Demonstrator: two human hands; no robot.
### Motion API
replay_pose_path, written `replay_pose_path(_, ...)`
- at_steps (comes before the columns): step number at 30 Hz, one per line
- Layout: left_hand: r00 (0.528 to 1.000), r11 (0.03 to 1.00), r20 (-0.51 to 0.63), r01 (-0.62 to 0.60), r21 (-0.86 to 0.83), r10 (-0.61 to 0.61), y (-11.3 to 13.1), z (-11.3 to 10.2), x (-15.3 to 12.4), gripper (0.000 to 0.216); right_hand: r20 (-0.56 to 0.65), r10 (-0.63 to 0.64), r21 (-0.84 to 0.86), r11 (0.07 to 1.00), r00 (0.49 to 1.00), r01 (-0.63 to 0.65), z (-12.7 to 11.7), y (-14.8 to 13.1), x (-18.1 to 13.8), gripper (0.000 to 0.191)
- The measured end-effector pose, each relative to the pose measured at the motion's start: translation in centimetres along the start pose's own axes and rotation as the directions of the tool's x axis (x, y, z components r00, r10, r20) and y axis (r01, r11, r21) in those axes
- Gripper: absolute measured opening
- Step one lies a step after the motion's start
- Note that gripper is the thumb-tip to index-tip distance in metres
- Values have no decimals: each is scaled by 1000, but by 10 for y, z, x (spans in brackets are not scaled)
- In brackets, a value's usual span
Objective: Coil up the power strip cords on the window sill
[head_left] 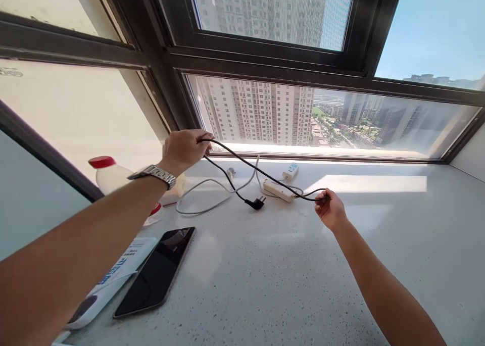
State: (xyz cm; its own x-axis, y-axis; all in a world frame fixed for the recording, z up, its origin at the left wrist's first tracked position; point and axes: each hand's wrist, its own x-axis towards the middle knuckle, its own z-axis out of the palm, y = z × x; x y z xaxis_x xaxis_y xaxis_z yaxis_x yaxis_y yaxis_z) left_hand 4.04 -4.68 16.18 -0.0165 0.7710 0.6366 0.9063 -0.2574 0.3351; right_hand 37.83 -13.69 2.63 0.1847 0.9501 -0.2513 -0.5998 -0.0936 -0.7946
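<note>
Left forearm slanted in from eight o'clock, left hand hung raised near nine, fingers pinched a black cable, which sloped through centre, right hand reached in lower at four, fingertips pinched it too.

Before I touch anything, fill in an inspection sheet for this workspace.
Surface: white speckled counter, brightly sunlit near the window.
Job's things: black cable, held up in a loop; its black plug has bare pins, in no socket.
Clutter: dark-screened device; printed white packet beside it; red-capped bottle, partly hidden.
Hands: left hand and right hand each grip the black cable.
Cables: pale cord in loose curves; white power strip beneath the black cable's span.
Surroundings: tall buildings outside; other people: nothing seen.
</note>
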Motion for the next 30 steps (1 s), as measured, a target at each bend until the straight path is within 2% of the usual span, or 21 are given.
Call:
replay_pose_path(3, 981, 985, -105, -169, -35, 165, 64, -22, 9, 39, -15, 152, -81, 985, 988, -152, -1, 19, -5, 12)
replay_pose_path(6, 918, 921, -120, -387, -52, 379, 141, -36, 1, 33, -1, 269, -165, 950, 963, -266, 3, 31, -14, 12)
replay_pose_path(8, 885, 883, -82, -464, -68, 458, 181, -36, -6, 31, 20, 323, -245, 919, 946, -309, 5, 32, -21, 18)
replay_pose_path(10, 851, 851, -57, -524, -35, 522, 207, -28, -9, 36, 79, 340, -341, 893, 937, -295, 6, 28, -28, 28)
replay_pose_path(13, 820, 822, -58, -567, 56, 569, 222, -12, -7, 43, 280, 339, -499, 850, 898, -166, 5, 15, -33, 37)
replay_pose_path(15, 817, 815, -34, -570, 105, 576, 226, -9, -9, 43, 424, 345, -595, 803, 838, -30, 4, 6, -33, 40)
replay_pose_path(17, 813, 807, 4, -579, 117, 582, 231, -14, -16, 42, 522, 351, -654, 749, 777, 101, 1, 1, -32, 43)
replay_pose_path(21, 806, 806, 52, -591, 37, 589, 249, -36, -39, 38, 618, 385, -683, 694, 686, 226, -3, 4, -31, 57)
replay_pose_path(23, 797, 798, 25, -603, 3, 603, 259, -39, -48, 32, 625, 435, -708, 665, 648, 237, -2, 12, -34, 62)
replay_pose_path(24, 776, 776, 9, -631, 3, 630, 262, -37, -52, 28, 615, 459, -730, 639, 641, 244, -1, 16, -35, 64)
replay_pose_path(25, 737, 737, 3, -676, 15, 676, 266, -33, -57, 25, 598, 481, -756, 604, 642, 252, 0, 21, -37, 65)
replay_pose_path(26, 678, 677, 13, -735, 33, 735, 268, -28, -63, 24, 577, 499, -781, 568, 647, 258, 1, 26, -38, 65)
replay_pose_path(30, 346, 343, 126, -938, 42, 930, 278, -13, -95, 31, 483, 518, -860, 431, 706, 273, 5, 47, -43, 55)
